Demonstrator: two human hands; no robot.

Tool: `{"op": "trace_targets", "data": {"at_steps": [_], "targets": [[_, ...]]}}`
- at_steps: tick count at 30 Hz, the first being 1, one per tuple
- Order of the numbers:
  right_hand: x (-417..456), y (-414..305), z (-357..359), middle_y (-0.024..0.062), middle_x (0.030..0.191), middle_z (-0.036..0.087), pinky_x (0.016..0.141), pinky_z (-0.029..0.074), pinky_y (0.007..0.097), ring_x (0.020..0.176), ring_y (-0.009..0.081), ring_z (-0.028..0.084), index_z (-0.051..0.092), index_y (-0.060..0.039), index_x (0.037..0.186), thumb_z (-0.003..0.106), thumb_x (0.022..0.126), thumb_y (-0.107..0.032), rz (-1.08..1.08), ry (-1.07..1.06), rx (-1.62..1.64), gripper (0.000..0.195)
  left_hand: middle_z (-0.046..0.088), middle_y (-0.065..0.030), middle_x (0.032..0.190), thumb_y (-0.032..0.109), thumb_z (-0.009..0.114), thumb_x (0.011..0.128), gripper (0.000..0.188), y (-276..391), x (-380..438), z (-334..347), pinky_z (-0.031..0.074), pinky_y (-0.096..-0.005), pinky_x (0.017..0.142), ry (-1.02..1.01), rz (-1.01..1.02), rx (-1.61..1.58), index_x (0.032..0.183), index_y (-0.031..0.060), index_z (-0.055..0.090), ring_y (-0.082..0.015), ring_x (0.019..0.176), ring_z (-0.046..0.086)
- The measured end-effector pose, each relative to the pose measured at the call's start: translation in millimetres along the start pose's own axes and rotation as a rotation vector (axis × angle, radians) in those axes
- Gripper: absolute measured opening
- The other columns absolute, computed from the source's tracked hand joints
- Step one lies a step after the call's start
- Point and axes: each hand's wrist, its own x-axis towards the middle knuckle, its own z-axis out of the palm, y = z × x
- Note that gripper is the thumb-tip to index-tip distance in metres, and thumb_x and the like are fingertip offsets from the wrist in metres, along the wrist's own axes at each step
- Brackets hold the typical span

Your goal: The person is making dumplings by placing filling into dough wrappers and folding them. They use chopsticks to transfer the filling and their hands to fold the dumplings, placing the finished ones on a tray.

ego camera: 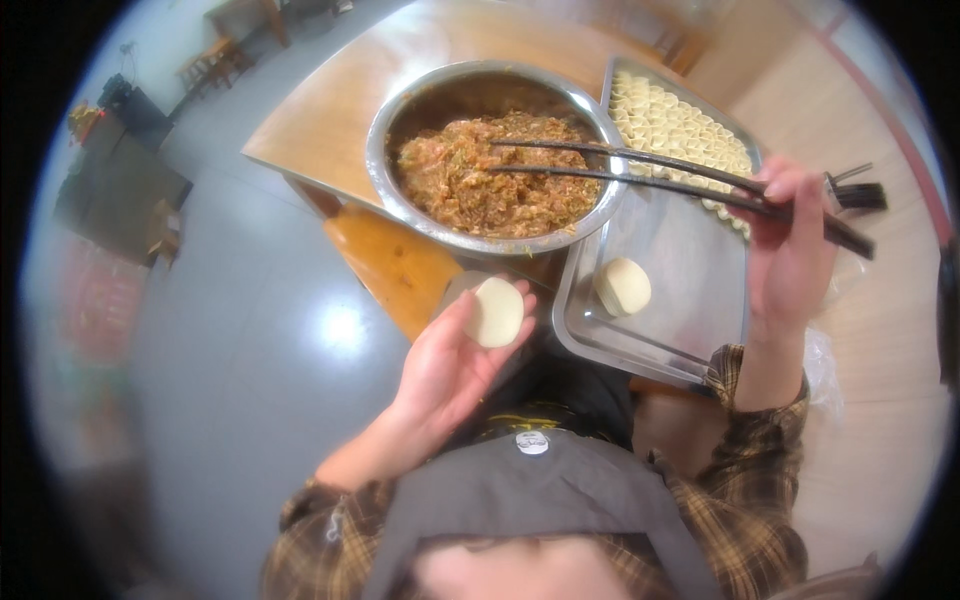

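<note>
A round, pale dough wrapper [499, 313] lies flat across the palm and fingers of my left hand [450, 367], just in front of the bowl. My right hand [791, 247] grips a pair of long dark chopsticks [675, 171]. Their tips are apart and reach into a minced filling [487, 180], which looks like seasoned ground meat with green bits. The filling sits in a large stainless steel bowl [379, 199]. On a metal tray [682, 262] to the right stands a small stack of round wrappers [624, 287].
Rows of folded dumplings [675, 124] cover the tray's far part. Bowl and tray rest on a wooden table [330, 112]. A wooden stool [397, 262] stands below its left edge. Clear plastic [825, 367] lies at right, and a dark-bristled brush [859, 195] shows beyond my right hand.
</note>
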Motion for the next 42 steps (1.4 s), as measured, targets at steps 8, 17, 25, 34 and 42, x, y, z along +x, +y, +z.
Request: {"op": "trace_targets", "data": {"at_steps": [8,17,25,34,42], "targets": [[-43.3,14.3,29.7,0.0114,0.096,0.055,0.073,0.06,0.0327,0.082,0.0183,0.064,0.056,0.001,0.086,0.046,0.106,-0.028,0.101,0.117,0.02,0.037,0.047,-0.019,0.144,0.023,0.041,0.107,0.045,1.9,-2.6,-3.4,0.041,-0.0445,0.115,0.043,0.145,-0.042,0.143,-0.0022,0.037,-0.03,0.136,0.046],[-71.7,22.8,38.3,0.0104,0.091,0.051,0.072,0.059,0.0367,0.081,0.0196,0.057,0.055,0.002,0.085,0.046,0.106,-0.024,-0.07,0.163,-0.137,0.034,0.043,-0.0157,0.149,0.024,0.042,0.107,0.048,5.4,-9.7,-3.8,0.035,-0.0422,0.117,-0.037,0.189,-0.057,0.15,0.0054,0.031,-0.0278,0.138,0.042],[-67.4,26.2,48.3,0.01,0.083,0.053,0.071,0.06,0.0369,0.081,0.0197,0.06,0.057,0.0049,0.084,0.049,0.105,-0.026,-0.087,0.263,-0.04,0.039,0.04,-0.0189,0.149,0.017,0.042,0.106,0.049,10.6,-14.4,-0.6,0.033,-0.0428,0.119,-0.056,0.24,-0.063,0.149,-0.0023,0.029,-0.0298,0.139,0.041],[-63.4,12.2,23.3,0.0084,0.081,0.051,0.064,0.055,0.0328,0.074,0.0205,0.057,0.053,-0.0025,0.081,0.047,0.106,-0.03,-0.042,0.305,0.102,0.038,0.041,-0.0217,0.148,0.018,0.039,0.106,0.047,20.2,-16.1,15.0,0.032,-0.0447,0.12,-0.082,0.192,-0.137,0.145,-0.0078,0.033,-0.0331,0.139,0.04],[-82.5,4.3,0.2,0.0057,0.08,0.045,0.055,0.043,0.0268,0.067,0.0176,0.045,0.049,-0.0064,0.077,0.045,0.106,-0.034,0.016,0.097,0.078,0.041,0.035,-0.0252,0.151,0.021,0.032,0.109,0.047,18.4,-24.8,26.9,0.035,-0.0469,0.118,-0.154,0.078,-0.168,0.145,-0.0079,0.029,-0.0358,0.14,0.039]]}}
